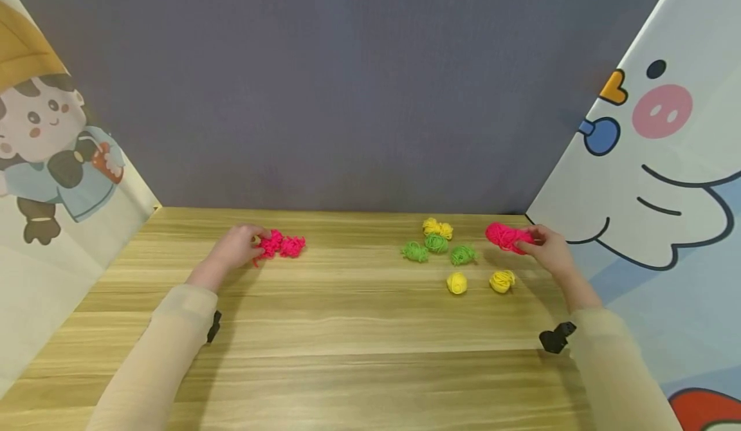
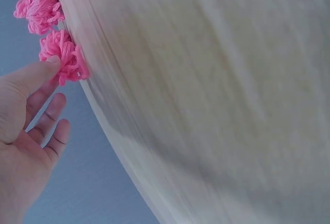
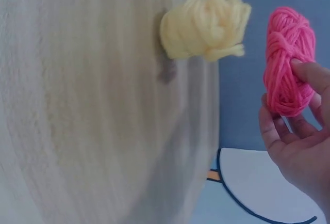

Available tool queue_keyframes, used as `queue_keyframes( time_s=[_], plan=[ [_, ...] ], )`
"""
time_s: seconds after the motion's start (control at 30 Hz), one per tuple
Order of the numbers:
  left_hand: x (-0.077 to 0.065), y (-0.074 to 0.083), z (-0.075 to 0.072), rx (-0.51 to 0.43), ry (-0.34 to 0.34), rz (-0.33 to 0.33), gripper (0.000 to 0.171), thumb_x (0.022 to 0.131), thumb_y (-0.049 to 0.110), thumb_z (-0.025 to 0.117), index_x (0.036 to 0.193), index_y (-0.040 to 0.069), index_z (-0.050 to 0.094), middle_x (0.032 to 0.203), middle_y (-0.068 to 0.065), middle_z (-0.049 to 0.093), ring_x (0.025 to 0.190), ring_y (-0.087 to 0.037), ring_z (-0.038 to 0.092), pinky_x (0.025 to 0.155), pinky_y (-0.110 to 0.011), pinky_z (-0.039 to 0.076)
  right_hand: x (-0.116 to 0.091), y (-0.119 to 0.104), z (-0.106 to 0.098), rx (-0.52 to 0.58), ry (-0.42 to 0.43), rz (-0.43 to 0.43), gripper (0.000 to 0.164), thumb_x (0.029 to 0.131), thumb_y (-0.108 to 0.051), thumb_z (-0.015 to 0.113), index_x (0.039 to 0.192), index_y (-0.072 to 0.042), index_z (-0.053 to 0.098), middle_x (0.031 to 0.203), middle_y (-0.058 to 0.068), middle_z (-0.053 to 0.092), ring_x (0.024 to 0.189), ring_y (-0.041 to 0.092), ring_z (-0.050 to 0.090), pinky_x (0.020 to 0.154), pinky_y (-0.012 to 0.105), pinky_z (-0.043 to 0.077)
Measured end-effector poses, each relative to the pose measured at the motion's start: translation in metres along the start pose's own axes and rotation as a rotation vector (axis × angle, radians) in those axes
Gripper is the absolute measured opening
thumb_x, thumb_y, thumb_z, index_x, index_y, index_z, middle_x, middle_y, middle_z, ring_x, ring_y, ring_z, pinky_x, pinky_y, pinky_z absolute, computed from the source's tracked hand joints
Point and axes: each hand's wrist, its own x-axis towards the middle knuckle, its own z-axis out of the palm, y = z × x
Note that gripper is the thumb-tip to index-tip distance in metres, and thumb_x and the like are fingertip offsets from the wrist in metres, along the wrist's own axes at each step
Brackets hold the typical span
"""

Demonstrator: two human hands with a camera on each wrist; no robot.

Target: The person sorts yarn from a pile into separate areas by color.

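Note:
At the left of the table, my left hand (image 1: 236,247) pinches a bright pink yarn ball (image 2: 66,58) between thumb and finger. A second pink yarn ball (image 1: 293,247) with loose loops lies right beside it. On the right side, my right hand (image 1: 550,251) holds an oblong pink yarn skein (image 3: 290,61) up above the table, its thumb (image 3: 309,75) across the strands. Nearest below that hand is a yellow yarn ball (image 1: 502,281) with a stray end.
Three green yarn balls (image 1: 436,243) sit right of the table's middle. A yellow bundle (image 1: 437,228) lies behind them and another yellow ball (image 1: 457,283) in front. A grey panel (image 1: 347,96) closes off the back; printed panels (image 1: 654,180) flank both sides.

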Motion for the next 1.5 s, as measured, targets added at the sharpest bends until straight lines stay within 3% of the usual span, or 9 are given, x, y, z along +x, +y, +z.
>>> queue_keyframes(
  time_s=[0.2, 0.37, 0.47, 0.83, 1.5],
  plan=[
    [0.003, -0.001, 0.003, -0.005, 0.005, 0.008, 0.028, 0.081, 0.001, 0.069, 0.109, 0.001, 0.067, 0.115, -0.023, 0.063, 0.099, -0.041, 0.062, 0.082, -0.049, 0.052, -0.007, -0.016, -0.009, -0.001, 0.026, -0.014, 0.040, 0.089, -0.023, 0.065, 0.119, 0.003, 0.056, 0.107, 0.017, 0.061, 0.079, -0.007, 0.049, 0.063, 0.011, 0.046],
    [0.001, -0.001, 0.002, -0.014, 0.003, 0.006, 0.030, 0.082, 0.000, 0.068, 0.112, 0.002, 0.066, 0.118, -0.024, 0.061, 0.101, -0.042, 0.061, 0.083, -0.050, 0.052, -0.010, -0.028, -0.013, 0.044, 0.015, -0.017, 0.042, 0.089, -0.027, 0.065, 0.120, 0.000, 0.055, 0.095, -0.008, 0.057, 0.077, -0.010, 0.049, 0.064, 0.011, 0.046],
    [0.000, -0.001, 0.001, -0.011, 0.006, 0.008, 0.030, 0.082, -0.001, 0.067, 0.112, 0.001, 0.066, 0.117, -0.025, 0.061, 0.100, -0.042, 0.061, 0.082, -0.050, 0.052, -0.013, -0.038, -0.013, 0.081, 0.006, -0.031, 0.043, 0.089, -0.027, 0.065, 0.120, 0.001, 0.054, 0.092, -0.015, 0.054, 0.078, -0.008, 0.051, 0.065, 0.011, 0.047],
    [-0.001, -0.002, 0.002, 0.006, 0.002, 0.010, 0.029, 0.082, 0.001, 0.068, 0.112, 0.002, 0.066, 0.116, -0.025, 0.062, 0.099, -0.042, 0.061, 0.081, -0.050, 0.052, -0.020, -0.065, -0.011, 0.127, 0.029, -0.103, 0.039, 0.088, -0.022, 0.067, 0.119, 0.000, 0.055, 0.088, -0.016, 0.056, 0.077, -0.001, 0.053, 0.063, 0.013, 0.048],
    [-0.001, 0.000, 0.001, 0.013, -0.005, 0.014, 0.031, 0.083, 0.002, 0.068, 0.114, 0.001, 0.065, 0.117, -0.025, 0.062, 0.099, -0.041, 0.061, 0.082, -0.050, 0.052, -0.033, -0.122, -0.002, 0.248, 0.027, -0.149, 0.033, 0.088, -0.017, 0.067, 0.114, -0.001, 0.055, 0.088, -0.018, 0.059, 0.079, 0.001, 0.057, 0.066, 0.013, 0.050]
  ],
)
